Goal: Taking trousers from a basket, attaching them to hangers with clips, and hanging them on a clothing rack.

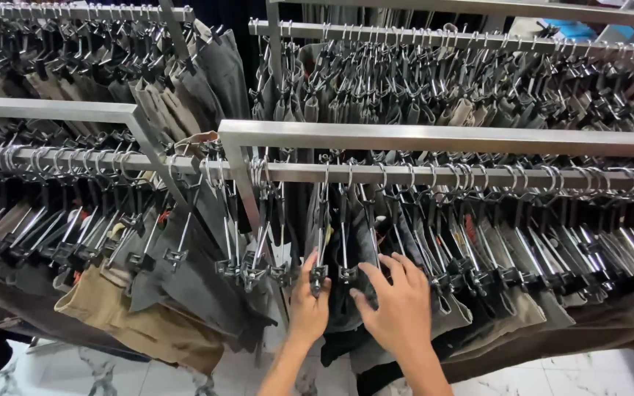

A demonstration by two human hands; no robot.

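My left hand point(308, 302) grips the waistband of a dark pair of trousers point(340, 304) hanging from a metal clip hanger point(321, 273) on the near steel rail point(434, 174). The thumb sits next to the hanger's clip. My right hand point(398, 304) lies spread against the same dark trousers and the neighbouring grey pair point(445, 315), fingers apart, pushing the fabric sideways. Both hands are below the rail, in the middle of the rack.
Tightly packed trousers on clip hangers fill the rails: tan and grey pairs point(133, 315) at left, brown and olive pairs point(566, 323) at right. A second rack point(442, 37) of hanging trousers stands behind. White marbled floor point(111, 374) shows below.
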